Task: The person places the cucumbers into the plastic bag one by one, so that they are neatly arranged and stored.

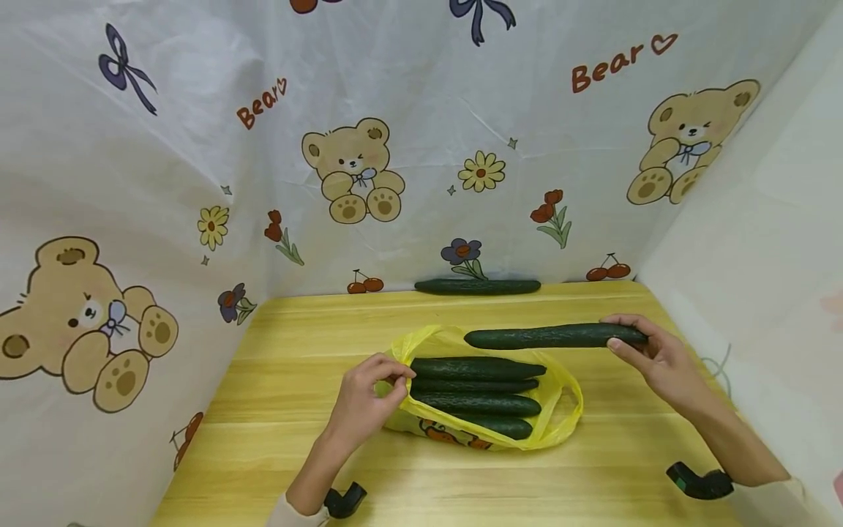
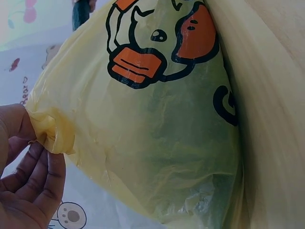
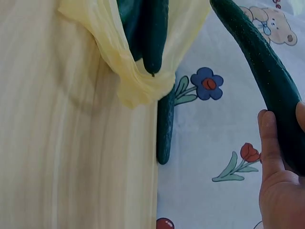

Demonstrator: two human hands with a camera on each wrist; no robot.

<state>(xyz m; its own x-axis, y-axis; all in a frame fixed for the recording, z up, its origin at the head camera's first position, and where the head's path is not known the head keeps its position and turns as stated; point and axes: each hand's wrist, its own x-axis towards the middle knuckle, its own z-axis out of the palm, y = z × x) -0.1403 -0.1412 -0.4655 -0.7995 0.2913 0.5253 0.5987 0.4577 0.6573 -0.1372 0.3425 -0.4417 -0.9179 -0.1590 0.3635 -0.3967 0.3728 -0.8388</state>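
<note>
A yellow plastic bag [image 1: 560, 432] lies on its side on the table, its mouth facing right, with several dark green cucumbers [image 1: 477, 402] lying side by side in it. My left hand [image 1: 365, 395] pinches the bag's upper edge at the left; the left wrist view shows the gathered plastic [image 2: 55, 131] between thumb and fingers. In my right hand [image 1: 658, 359] is another cucumber [image 1: 546, 337], held by its right end between thumb and fingers. It is roughly level, over the back edge of the bag, pointing left. In the right wrist view the same cucumber [image 3: 262, 67] slants upward from the hand.
One more cucumber [image 1: 477, 287] lies along the table's back edge, against the cloth backdrop [image 1: 421, 241] printed with bears and flowers. Cloth walls also stand at left and right of the wooden table [image 1: 283, 410]. A thin cord [image 1: 721, 366] shows at the right edge.
</note>
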